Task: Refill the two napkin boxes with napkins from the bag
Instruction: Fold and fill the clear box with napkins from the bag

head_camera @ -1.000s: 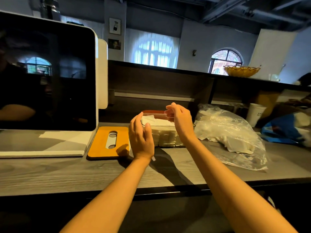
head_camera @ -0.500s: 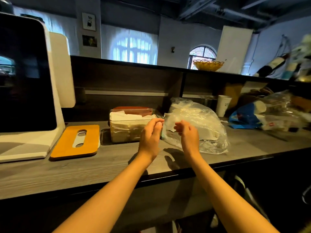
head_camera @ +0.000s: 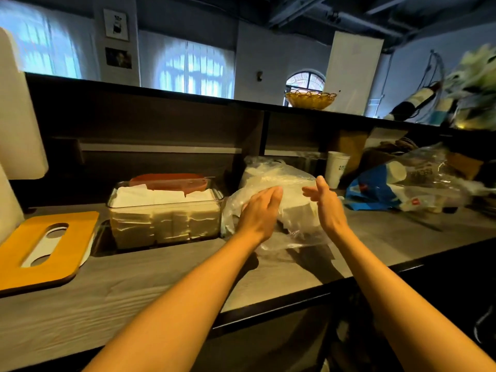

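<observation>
Moved over from the clear napkin box [head_camera: 165, 216] to the plastic bag [head_camera: 279, 183] just right of it. Left hand [head_camera: 259, 213] flat against the bag, right hand [head_camera: 326, 201] open beside it, gripping nothing.

I see the napkin box [head_camera: 165, 216] on the counter [head_camera: 150, 275], slotted lid [head_camera: 45, 248] to its left, napkin bag [head_camera: 276, 200] right, paper cup [head_camera: 336, 167] behind the bag.
</observation>
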The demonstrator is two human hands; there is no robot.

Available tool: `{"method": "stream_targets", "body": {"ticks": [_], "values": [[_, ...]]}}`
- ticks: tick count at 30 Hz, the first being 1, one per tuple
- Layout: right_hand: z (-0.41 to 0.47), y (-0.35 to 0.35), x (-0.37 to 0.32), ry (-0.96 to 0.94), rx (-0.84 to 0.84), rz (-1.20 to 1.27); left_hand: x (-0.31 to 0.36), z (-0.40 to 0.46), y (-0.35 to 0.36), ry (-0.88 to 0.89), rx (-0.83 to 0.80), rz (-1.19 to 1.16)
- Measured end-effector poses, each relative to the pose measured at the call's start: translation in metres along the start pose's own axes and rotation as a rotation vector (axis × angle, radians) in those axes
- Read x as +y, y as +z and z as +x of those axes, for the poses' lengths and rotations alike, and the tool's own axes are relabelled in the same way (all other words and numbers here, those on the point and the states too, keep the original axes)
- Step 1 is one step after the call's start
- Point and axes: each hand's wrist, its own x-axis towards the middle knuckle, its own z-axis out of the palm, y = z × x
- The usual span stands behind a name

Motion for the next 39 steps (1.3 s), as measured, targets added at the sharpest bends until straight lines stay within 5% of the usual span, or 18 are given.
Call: {"method": "stream_targets", "body": {"ticks": [12,18,23,30,34,39], "values": [[0.042,0.011,0.056,-0.080,-0.231,-0.444,-0.033,0.040,0.034,-0.170,0.112,-0.127],[0.031,0.007,0.059,-0.308,-0.067,-0.423,-0.044,0.043,0.031,-0.184,0.049,-0.056],[0.024,0.007,0.056,-0.102,-0.211,-0.525,-0.045,0.044,0.033,-0.210,0.013,-0.001],[0.046,0.023,0.052,0.072,-0.294,-0.605,-0.053,0.044,0.038,-0.043,0.175,-0.068],[0.045,0.030,0.058,0.000,-0.288,-0.797,-0.052,0.043,0.036,-0.037,0.164,-0.122],[0.035,0.027,0.057,-0.094,-0.345,-0.596,-0.054,0.044,0.035,-0.132,0.157,-0.161]]}}
